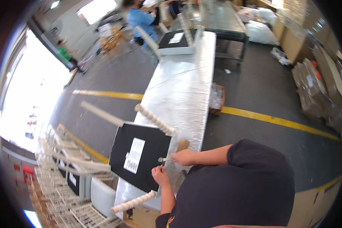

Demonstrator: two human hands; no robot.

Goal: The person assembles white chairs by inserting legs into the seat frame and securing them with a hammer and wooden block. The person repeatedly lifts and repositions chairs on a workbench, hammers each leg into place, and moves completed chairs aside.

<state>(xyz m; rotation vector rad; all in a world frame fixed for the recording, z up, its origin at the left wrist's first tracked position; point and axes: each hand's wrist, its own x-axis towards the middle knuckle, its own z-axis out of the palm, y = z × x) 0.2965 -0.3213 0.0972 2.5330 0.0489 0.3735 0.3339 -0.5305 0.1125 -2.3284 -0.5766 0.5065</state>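
An upturned chair (155,133) with pale turned legs lies on the wrapped table, its black underside (150,138) facing up. A white printed label (134,155) is stuck on that underside. My right hand (184,157) is closed round a small wrench-like tool (165,159), whose round head rests over the chair's near edge. Close below that head, my left hand (160,175) has its fingers pinched together at the edge of the black cloth. Whatever sits between those fingers is too small to make out.
A long table (182,83) covered in shiny film runs away from me, with another upturned chair (177,41) at its far end. A person in blue (140,21) stands there. Stacked chairs (72,178) crowd the left; a cardboard box (217,99) sits beside the table.
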